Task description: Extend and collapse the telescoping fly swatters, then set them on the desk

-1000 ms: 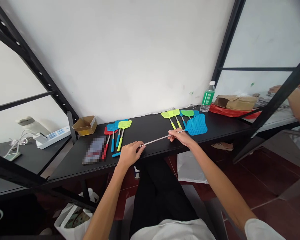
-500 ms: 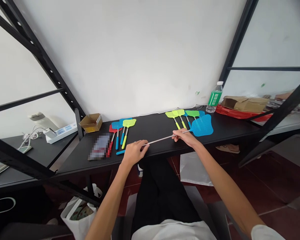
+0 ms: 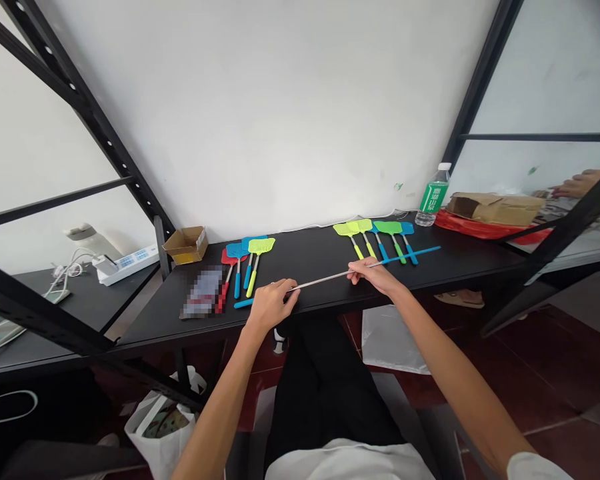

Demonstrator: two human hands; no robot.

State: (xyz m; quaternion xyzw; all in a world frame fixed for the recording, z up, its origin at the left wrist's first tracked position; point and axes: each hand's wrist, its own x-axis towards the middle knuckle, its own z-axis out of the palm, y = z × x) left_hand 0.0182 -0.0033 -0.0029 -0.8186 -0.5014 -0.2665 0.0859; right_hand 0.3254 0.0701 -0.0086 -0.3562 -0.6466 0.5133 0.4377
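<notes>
Both my hands grip a blue fly swatter with a long, thin metal rod, held across the front of the black table. My left hand is closed around the rod near the blue handle, which sticks out to its left. Farther right, my right hand pinches the rod close to the blue head, which is seen edge-on as a thin strip. Behind my right hand lies a group of yellow, green and blue swatters. Beyond my left hand lie red, blue and yellow swatters.
A small cardboard box stands at the back left, a water bottle at the back right. Dark metal shelf posts frame both sides. A power strip lies left. Another person's hand shows at far right.
The swatter has turned about its rod, so its head went from facing me broadly to edge-on. Both hands keep their hold. Another person's hand has come into view at the right.
</notes>
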